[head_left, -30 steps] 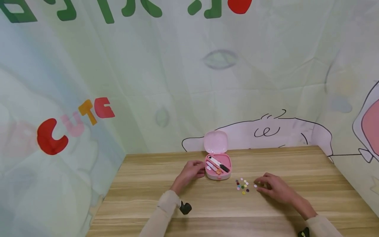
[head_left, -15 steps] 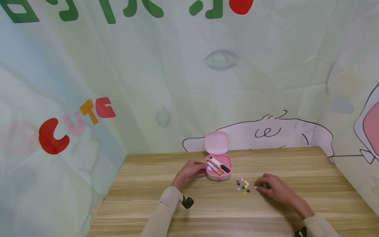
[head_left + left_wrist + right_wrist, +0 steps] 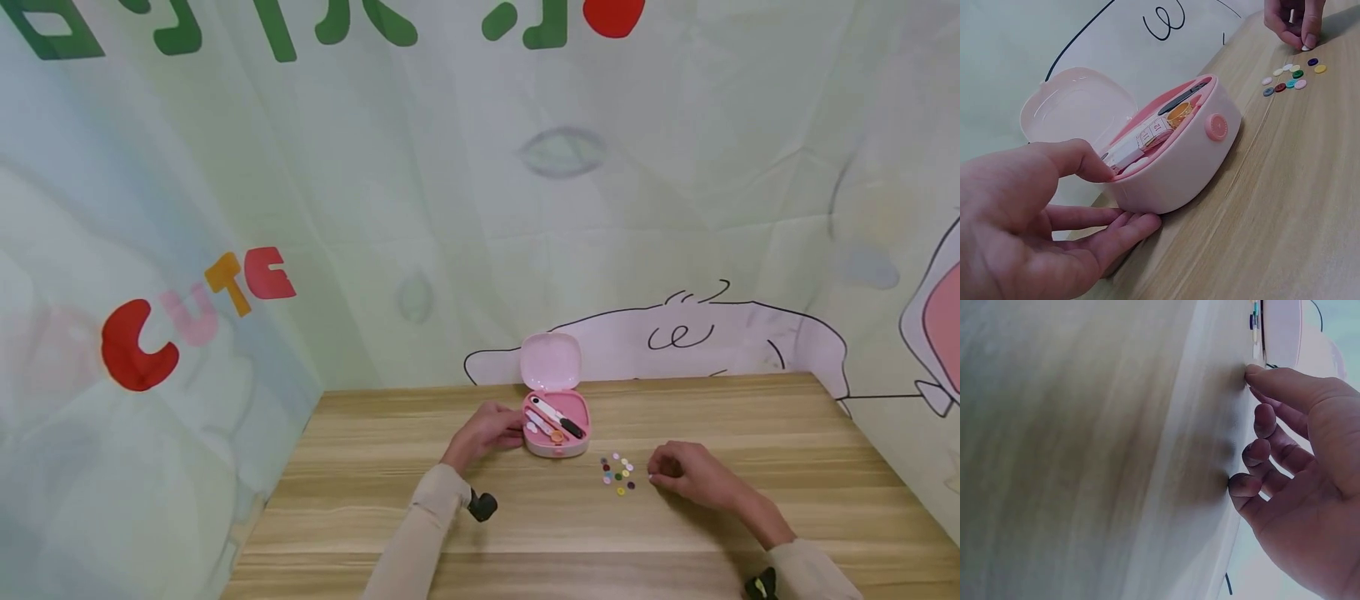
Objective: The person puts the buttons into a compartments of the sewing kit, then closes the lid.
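Observation:
A pink sewing box (image 3: 1175, 181) stands on the wooden table with its lid (image 3: 551, 361) raised. Inside lie a measuring tape (image 3: 1147, 139), a gold ring-like piece (image 3: 1180, 112) and a slim white tool with a black handle (image 3: 572, 427). My left hand (image 3: 487, 432) holds the box's left side, thumb over the rim and fingers low against the wall. To the right, my right hand (image 3: 697, 475) pinches a small white button (image 3: 1305, 48) between thumb and forefinger, at the tabletop. The right wrist view hides that button.
Several loose coloured buttons, among them a green button (image 3: 1298, 74) and a yellow button (image 3: 621, 492), lie on the table (image 3: 555, 525) between the box and my right hand. A printed curtain (image 3: 420, 208) hangs behind the table's back edge.
The white button lay in the gap between my right thumb and fingers; now the fingertips have drawn together on it. The left hand stays at the box.

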The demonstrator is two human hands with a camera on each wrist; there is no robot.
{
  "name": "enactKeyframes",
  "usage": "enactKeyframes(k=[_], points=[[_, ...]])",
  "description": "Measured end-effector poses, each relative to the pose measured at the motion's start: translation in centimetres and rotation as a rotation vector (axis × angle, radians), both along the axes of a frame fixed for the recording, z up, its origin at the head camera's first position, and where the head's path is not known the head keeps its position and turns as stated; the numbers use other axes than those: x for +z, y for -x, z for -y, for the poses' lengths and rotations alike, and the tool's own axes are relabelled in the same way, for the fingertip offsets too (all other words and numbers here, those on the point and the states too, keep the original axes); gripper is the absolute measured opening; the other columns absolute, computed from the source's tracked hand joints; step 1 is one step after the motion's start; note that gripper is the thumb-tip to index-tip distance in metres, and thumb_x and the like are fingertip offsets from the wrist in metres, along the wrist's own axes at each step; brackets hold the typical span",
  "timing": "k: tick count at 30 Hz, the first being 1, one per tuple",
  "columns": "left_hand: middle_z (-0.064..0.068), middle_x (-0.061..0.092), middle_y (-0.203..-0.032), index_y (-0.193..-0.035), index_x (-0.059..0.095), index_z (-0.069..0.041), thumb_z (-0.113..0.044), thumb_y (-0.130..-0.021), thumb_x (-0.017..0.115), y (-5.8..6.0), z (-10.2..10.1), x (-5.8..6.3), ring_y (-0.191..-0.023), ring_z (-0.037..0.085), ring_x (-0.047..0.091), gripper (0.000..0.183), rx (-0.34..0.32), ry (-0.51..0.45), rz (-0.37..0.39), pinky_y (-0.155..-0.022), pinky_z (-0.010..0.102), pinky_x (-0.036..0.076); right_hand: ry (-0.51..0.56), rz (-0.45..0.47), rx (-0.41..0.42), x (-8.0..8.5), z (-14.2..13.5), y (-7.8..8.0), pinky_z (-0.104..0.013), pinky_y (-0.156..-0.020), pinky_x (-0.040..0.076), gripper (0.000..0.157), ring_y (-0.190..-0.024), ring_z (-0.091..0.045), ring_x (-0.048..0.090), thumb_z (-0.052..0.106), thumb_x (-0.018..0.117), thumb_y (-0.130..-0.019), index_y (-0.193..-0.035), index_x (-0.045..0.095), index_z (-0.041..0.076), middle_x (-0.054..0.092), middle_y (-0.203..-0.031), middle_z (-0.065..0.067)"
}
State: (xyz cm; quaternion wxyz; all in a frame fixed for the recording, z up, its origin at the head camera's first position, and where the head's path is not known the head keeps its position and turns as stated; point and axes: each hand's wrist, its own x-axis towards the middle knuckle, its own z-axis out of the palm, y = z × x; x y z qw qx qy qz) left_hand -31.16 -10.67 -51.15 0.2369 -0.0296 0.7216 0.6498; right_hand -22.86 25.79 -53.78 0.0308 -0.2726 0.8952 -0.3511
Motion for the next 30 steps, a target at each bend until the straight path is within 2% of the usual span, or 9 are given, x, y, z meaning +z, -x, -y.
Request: enactKeyframes(k=[9, 19, 25, 30], points=[[0.014, 0.073, -0.099, -0.112, 0.069, 0.009, -0.011, -0.102, 0.065, 0.0, -0.2, 0.3, -0.085, 0.018, 0.069, 0.023, 0.005, 0.017, 0.017, -0.087, 0.037, 0.063, -0.004, 0.021, 0.008, 0.4, 0.0, 0.0, -0.022, -0.062, 0.049, 0.012, -0.073, -0.002, 0.053, 0.008, 0.079, -0.09, -0.089, 0.068, 0.012, 0.062, -0.081, 0.011], [0.015, 0.073, -0.1, -0.113, 0.069, 0.008, -0.012, -0.103, 0.064, -0.1, -0.2, 0.4, -0.087, 0.02, 0.069, 0.024, 0.013, 0.023, 0.017, -0.09, 0.039, 0.062, 0.024, 0.086, 0.071, 0.6, -0.1, 0.5, -0.021, -0.059, 0.049, 0.013, -0.071, -0.002, 0.053, 0.011, 0.078, -0.092, -0.088, 0.067, 0.015, 0.06, -0.079, 0.011], [0.015, 0.073, -0.1, -0.112, 0.069, 0.007, -0.013, -0.102, 0.065, -0.2, -0.3, 0.4, -0.088, 0.02, 0.069, 0.023, 0.025, 0.032, 0.019, -0.09, 0.039, 0.062, 0.05, 0.102, 0.083, 1.3, 0.5, 1.6, -0.023, -0.059, 0.05, 0.006, -0.072, -0.006, 0.054, 0.004, 0.073, -0.092, -0.09, 0.069, 0.008, 0.061, -0.079, 0.007], [0.014, 0.073, -0.099, -0.111, 0.07, 0.007, -0.012, -0.102, 0.065, -0.2, -0.3, 0.4, -0.087, 0.019, 0.069, 0.022, 0.027, 0.022, 0.023, -0.089, 0.037, 0.062, 0.041, 0.091, 0.054, 2.1, 1.6, 2.9, -0.023, -0.061, 0.049, 0.008, -0.073, -0.009, 0.054, 0.005, 0.073, -0.093, -0.09, 0.069, 0.011, 0.06, -0.079, 0.006]])
